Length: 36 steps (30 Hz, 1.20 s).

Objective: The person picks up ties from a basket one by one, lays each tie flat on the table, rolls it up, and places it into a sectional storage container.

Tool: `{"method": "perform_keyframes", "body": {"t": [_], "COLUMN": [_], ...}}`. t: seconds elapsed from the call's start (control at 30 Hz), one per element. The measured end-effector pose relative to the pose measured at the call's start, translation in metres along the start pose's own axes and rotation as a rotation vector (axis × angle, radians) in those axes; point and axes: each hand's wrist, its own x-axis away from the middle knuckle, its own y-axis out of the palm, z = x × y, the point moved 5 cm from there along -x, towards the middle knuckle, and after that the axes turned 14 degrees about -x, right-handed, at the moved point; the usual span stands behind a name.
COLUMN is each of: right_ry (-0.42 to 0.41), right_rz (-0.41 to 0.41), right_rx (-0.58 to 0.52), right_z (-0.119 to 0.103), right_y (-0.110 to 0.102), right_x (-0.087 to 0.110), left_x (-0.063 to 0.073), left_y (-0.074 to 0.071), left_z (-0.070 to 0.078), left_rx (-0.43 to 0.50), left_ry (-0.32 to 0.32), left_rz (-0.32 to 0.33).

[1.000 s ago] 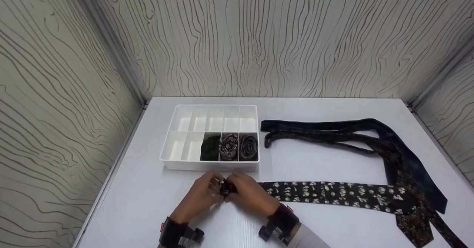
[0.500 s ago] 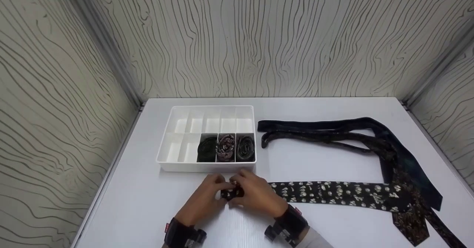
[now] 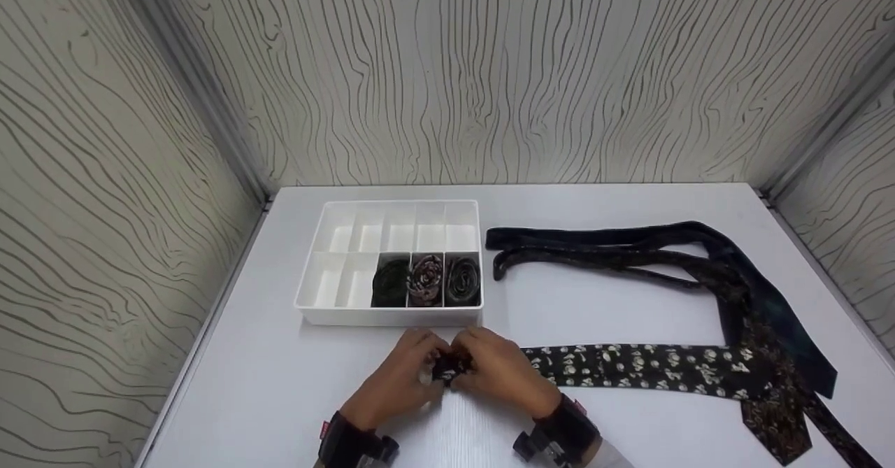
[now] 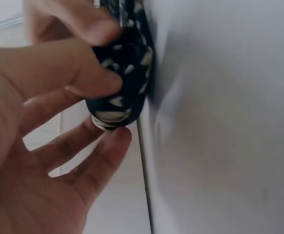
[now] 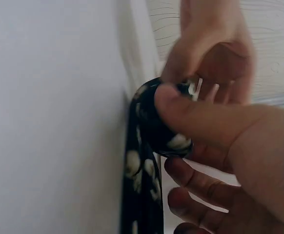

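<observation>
A black necktie [image 3: 629, 366] with a pale floral print lies stretched to the right, its left end wound into a roll [image 4: 125, 73]. My left hand [image 3: 402, 373] holds the roll from the left, thumb on its near end and fingers curled behind. From the right, my right hand [image 3: 500, 370] grips the same roll, its thumb pressed on the coil in the right wrist view. The flat part of the necktie runs from beneath the roll along the table. In the head view the fingers hide most of the roll.
A white divided box [image 3: 391, 316] stands just beyond the hands, three rolled neckties in its front right compartments, including a reddish patterned roll [image 3: 425, 279]. On the right, a dark blue necktie [image 3: 776, 314] and a brown patterned necktie [image 3: 776, 419] lie loosely, overlapping the floral one's wide end.
Both hands have shifted slightly to the right along the necktie, turning the roll with them. Less of the flat necktie shows to the left. The box and other neckties lie as before.
</observation>
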Motion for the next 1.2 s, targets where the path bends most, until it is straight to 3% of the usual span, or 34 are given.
{"method": "perform_keyframes", "body": {"t": [0.1,0.23,0.43,0.67,0.8,1.2], "right_ry": [-0.006,-0.007,0.003,-0.047,-0.035,-0.013], "right_rz": [0.01,-0.008,0.004,0.009,0.018,-0.018], "right_rx": [0.021,0.007,0.036,0.07,0.081,0.055], "right_z": [0.001,0.002,0.005,0.005,0.008,0.013], "right_y": [-0.002,-0.004,-0.008,-0.013,-0.015,-0.019], "right_x": [0.004,0.007,0.013,0.02,0.022,0.027], "left_x": [-0.002,-0.007,-0.009,-0.011,-0.011,-0.015], "left_y": [0.003,0.004,0.007,0.009,0.012,0.011], "left_z": [0.003,0.008,0.012,0.02,0.024,0.034], "left_rx": [0.013,-0.06,0.008,-0.062,-0.104,-0.204], "left_ry": [-0.002,0.036,0.027,0.049,0.056,0.14], "left_rz": [0.0,0.024,-0.001,-0.01,-0.021,0.041]}}
